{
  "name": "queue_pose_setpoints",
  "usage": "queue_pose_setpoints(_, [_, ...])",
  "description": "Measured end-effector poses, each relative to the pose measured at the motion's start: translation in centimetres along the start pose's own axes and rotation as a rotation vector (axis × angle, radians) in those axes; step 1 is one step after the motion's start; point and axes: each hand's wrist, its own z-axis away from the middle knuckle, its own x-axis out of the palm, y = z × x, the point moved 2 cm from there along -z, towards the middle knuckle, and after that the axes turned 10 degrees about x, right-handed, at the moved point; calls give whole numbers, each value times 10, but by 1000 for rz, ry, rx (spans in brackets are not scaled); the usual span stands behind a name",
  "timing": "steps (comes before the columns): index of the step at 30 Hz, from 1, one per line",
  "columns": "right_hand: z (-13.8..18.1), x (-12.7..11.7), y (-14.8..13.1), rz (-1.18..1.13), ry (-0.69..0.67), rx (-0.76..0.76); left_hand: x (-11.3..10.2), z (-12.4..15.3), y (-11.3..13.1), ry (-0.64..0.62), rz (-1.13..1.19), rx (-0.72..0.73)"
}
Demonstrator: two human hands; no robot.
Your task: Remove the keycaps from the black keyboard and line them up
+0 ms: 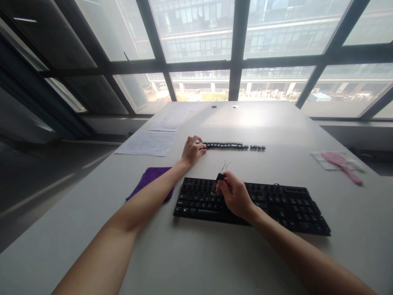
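My left hand reaches over the table to the left end of a row of black keycaps. Its thumb and fingers close around a keycap there, partly hidden by the fingers. A wire keycap puller is in my right hand, its black body gripped and two thin wire prongs pointing up. This hand hovers over a black keyboard. Upper key rows on the keyboard's left part look stripped of caps, while lower rows still carry them.
A folded purple cloth lies left of the keyboard, partly under my left forearm. Written paper sheets rest at the far left. A pink hairbrush sits on a clear wrapper at the right. Windows stand behind the white table.
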Motion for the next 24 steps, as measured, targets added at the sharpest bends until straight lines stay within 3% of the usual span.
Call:
queue_pose_setpoints(6, [1,-1,-1,1,4,1,-1,-1,0,13,10,-27])
queue_pose_setpoints(12, [-3,-4,5,-72,228,29,-28,0,9,103,0,-98])
queue_pose_setpoints(15, [-5,-9,5,-180,313,70,-54,9,38,29,67,-6])
queue_pose_setpoints(18, [-5,-14,1,-167,296,77,-77,28,81,-87,172,79])
queue_pose_setpoints(21, [-3,-16,-1,-42,196,47,-90,52,121,-156,275,45])
queue_pose_setpoints(24, [0,-16,1,75,150,23,-90,71,145,-205,350,-9])
